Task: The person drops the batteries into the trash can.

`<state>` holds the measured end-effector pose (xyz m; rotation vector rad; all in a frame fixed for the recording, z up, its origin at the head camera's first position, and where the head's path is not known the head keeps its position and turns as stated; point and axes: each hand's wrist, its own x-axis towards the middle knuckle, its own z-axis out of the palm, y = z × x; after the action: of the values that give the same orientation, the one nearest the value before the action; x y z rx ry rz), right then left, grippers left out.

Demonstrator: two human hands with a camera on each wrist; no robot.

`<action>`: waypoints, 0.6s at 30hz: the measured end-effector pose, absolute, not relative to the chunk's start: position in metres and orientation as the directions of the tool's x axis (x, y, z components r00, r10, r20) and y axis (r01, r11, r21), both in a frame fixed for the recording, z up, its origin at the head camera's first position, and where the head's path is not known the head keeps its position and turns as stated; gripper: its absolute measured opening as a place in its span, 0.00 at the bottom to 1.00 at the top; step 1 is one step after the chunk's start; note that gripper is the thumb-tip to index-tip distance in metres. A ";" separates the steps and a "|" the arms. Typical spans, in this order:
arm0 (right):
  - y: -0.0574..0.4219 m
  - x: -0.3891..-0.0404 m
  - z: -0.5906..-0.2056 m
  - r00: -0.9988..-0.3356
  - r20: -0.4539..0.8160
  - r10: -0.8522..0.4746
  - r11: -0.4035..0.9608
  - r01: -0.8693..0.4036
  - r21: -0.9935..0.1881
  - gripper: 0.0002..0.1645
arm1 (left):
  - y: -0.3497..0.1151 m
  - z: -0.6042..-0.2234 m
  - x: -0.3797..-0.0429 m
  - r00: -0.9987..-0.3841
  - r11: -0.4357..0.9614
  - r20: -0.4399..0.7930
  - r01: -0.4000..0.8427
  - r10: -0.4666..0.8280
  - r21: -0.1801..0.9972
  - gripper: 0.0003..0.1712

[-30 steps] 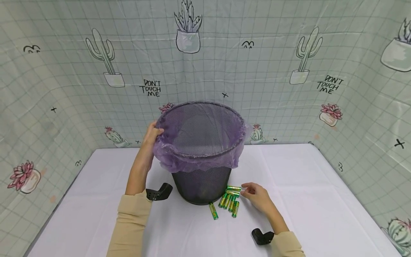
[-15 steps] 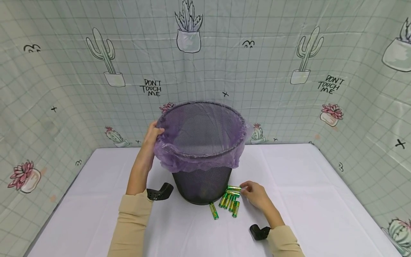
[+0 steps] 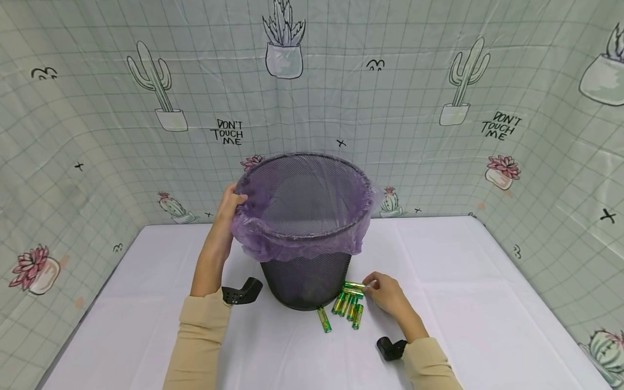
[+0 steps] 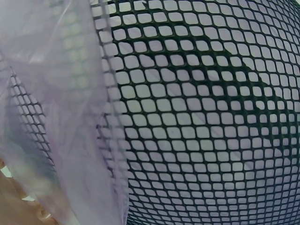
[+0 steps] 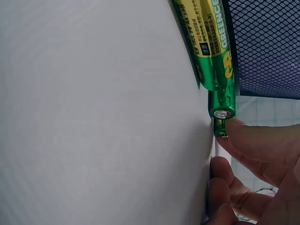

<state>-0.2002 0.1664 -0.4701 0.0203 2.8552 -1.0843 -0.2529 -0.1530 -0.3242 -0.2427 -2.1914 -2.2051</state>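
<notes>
A black mesh wastebasket [image 3: 302, 281] stands upright on the table, a purple plastic bag [image 3: 297, 249] folded over its rim. My left hand [image 3: 229, 208] grips the rim at the left, thumb over the edge; its other fingers are mostly hidden. Mesh [image 4: 187, 112] and bag film [image 4: 79, 154] fill the left wrist view. Several green and yellow batteries lie by the basket's lower right side. My right hand [image 3: 387, 292] pinches the near end of the rearmost battery [image 3: 355, 285] between thumb and finger. In the right wrist view, two other batteries overlap that battery [image 5: 219, 125].
A single battery [image 3: 324, 319] lies apart, in front of the basket. White cloth covers the table [image 3: 439, 260]. Behind and beside it hangs a cactus-print sheet [image 3: 312, 108]. Each wrist carries a black camera mount, one left [image 3: 242, 291] and one right [image 3: 391, 349].
My right hand has moved slightly left and away from me, its thumb and finger closing on the rearmost battery's end. The left hand, basket and batteries stay put.
</notes>
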 end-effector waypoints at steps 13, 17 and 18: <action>0.168 -0.201 -0.469 -0.996 -0.087 -0.027 0.757 0.036 -0.653 0.06 | -0.151 -0.325 -0.253 -0.989 -0.007 0.120 0.120 0.085 0.993 0.30; 0.169 -0.199 -0.468 -0.996 -0.090 -0.028 0.744 0.040 -0.667 0.06 | -0.151 -0.325 -0.253 -0.988 -0.004 0.120 0.120 0.093 0.993 0.32; 0.169 -0.199 -0.467 -0.995 -0.092 -0.026 0.738 0.043 -0.674 0.06 | -0.151 -0.326 -0.254 -0.988 -0.004 0.120 0.120 0.095 0.993 0.32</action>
<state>-0.1991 0.1694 -0.4674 0.0138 2.8385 -1.1041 -0.2536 -0.1514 -0.3256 -0.2386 -2.2046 -2.2007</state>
